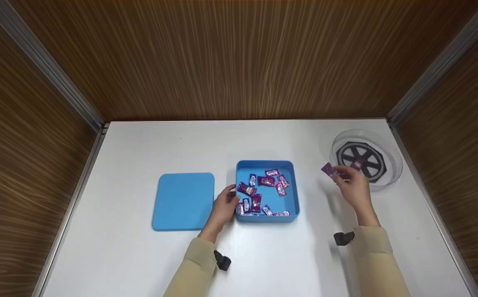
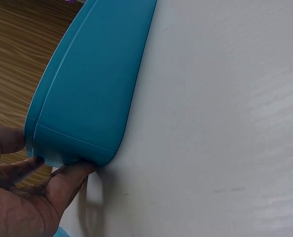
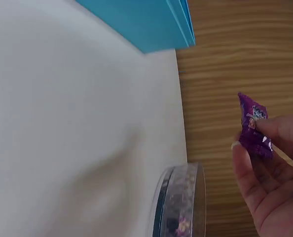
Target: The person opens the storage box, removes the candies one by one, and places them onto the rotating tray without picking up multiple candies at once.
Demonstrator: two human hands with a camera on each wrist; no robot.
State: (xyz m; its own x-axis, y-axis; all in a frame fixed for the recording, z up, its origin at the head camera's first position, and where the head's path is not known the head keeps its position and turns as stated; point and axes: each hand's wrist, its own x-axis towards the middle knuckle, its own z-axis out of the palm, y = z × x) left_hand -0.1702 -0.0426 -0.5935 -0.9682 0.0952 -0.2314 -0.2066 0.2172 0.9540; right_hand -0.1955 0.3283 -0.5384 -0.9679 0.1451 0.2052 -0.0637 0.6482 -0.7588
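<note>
A square blue box [image 1: 267, 219] stands at the middle of the table with several small wrapped candies [image 1: 267, 181] inside, purple, pink and blue. My left hand [image 1: 223, 206] grips its left side, thumb by the rim and fingers against the outer wall. Between the thumb and fingers of my right hand [image 1: 355, 189], a purple wrapped candy [image 3: 255, 126] is pinched. This hand is raised at the near left edge of a clear round container [image 1: 395, 165], which has a black spoked pattern in its base. Another purple candy [image 1: 357, 163] shows inside that container, partly behind the hand.
Left of the box, a flat blue square lid [image 1: 184, 202] lies on the white table [image 1: 140, 264]. Brown wood-grain panels [image 1: 243, 62] enclose the back and both sides.
</note>
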